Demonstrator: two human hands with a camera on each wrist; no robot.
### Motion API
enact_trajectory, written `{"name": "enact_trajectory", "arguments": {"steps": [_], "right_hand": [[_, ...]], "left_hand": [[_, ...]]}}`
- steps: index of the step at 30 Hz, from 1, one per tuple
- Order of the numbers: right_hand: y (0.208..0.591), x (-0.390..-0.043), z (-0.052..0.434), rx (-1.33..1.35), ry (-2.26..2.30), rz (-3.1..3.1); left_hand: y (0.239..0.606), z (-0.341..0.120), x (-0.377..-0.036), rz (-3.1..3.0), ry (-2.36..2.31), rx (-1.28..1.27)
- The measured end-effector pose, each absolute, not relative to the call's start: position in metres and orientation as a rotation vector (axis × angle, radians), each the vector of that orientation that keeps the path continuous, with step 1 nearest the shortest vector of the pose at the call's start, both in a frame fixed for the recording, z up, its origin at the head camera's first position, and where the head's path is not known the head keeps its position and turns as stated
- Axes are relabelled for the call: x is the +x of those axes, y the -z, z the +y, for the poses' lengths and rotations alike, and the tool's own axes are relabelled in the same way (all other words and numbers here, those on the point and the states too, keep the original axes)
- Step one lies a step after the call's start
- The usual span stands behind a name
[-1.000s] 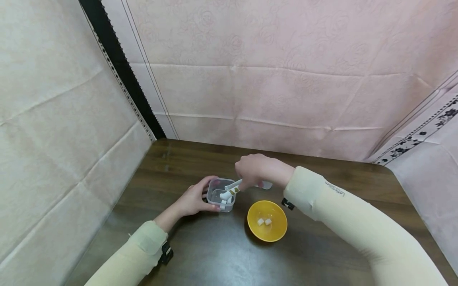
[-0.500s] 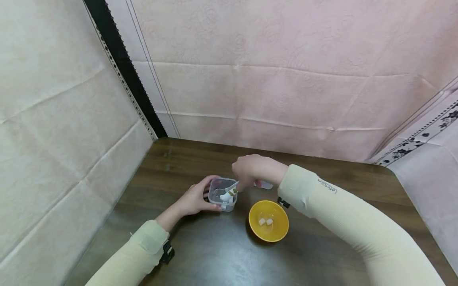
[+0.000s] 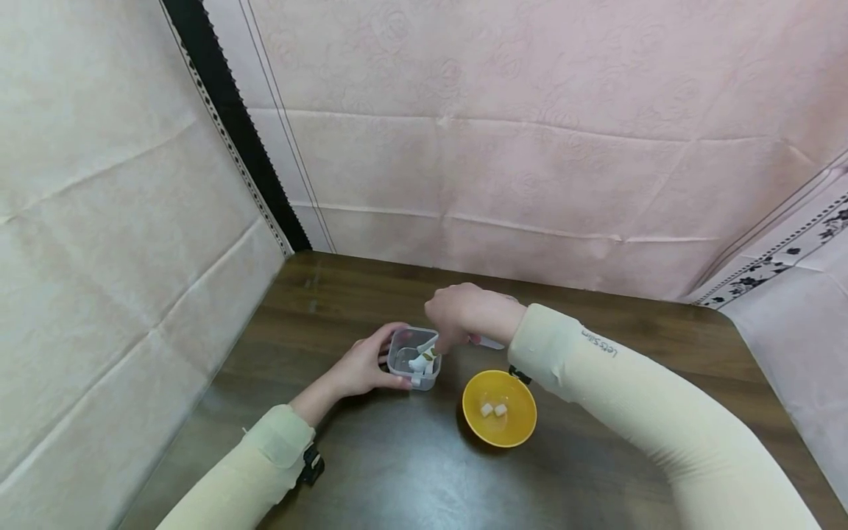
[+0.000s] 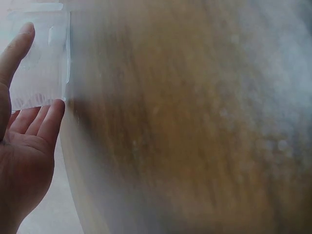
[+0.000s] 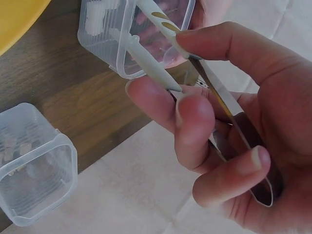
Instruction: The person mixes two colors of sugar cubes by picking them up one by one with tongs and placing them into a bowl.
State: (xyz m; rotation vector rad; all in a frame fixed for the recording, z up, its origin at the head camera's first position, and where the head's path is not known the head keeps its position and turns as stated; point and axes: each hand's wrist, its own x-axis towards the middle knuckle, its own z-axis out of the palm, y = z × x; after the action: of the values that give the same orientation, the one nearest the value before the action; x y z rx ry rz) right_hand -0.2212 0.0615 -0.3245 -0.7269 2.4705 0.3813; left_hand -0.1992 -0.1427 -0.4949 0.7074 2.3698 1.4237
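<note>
My left hand (image 3: pixel 371 364) holds a small clear plastic container (image 3: pixel 405 352) steady on the dark wooden table, thumb on the near side and fingers on the far side. In the left wrist view the left hand (image 4: pixel 29 122) flanks the blurred container (image 4: pixel 41 68). My right hand (image 3: pixel 453 320) pinches white tongs (image 3: pixel 426 356), whose tips reach down into that container among white cubes. In the right wrist view the right hand (image 5: pixel 214 131) squeezes the tongs (image 5: pixel 161 22) over the container (image 5: pixel 112 41). A yellow bowl (image 3: pixel 510 434) to the right holds two white cubes (image 3: pixel 493 409).
A second clear container (image 5: pixel 34 165) stands on the table just behind my right hand, partly hidden in the head view. Pink cloth walls (image 3: pixel 530 147) close off the table's back and both sides. The yellow bowl's rim (image 5: pixel 14 19) shows at the right wrist view's top left.
My right hand has drifted slightly left and the tongs stand steeper in the container. My left hand and the bowl have stayed put.
</note>
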Motion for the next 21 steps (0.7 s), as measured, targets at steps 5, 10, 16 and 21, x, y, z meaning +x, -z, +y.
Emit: {"name": "enact_trajectory", "arguments": {"steps": [5, 10, 16, 21], "right_hand": [[0.326, -0.216, 0.056, -0.802, -0.462, 2.532], [0.328, -0.210, 0.048, -0.880, -0.560, 2.569], [0.332, -0.209, 0.041, -0.878, -0.626, 2.565], [0.335, -0.209, 0.037, -0.859, -0.651, 2.562]], "left_hand": [[0.496, -0.142, -0.200, 2.363, -1.447, 0.741], [0.497, -0.143, -0.200, 2.367, -1.459, 0.747], [0.496, -0.143, -0.200, 2.354, -1.465, 0.754], [0.497, -0.143, -0.200, 2.355, -1.457, 0.773]]}}
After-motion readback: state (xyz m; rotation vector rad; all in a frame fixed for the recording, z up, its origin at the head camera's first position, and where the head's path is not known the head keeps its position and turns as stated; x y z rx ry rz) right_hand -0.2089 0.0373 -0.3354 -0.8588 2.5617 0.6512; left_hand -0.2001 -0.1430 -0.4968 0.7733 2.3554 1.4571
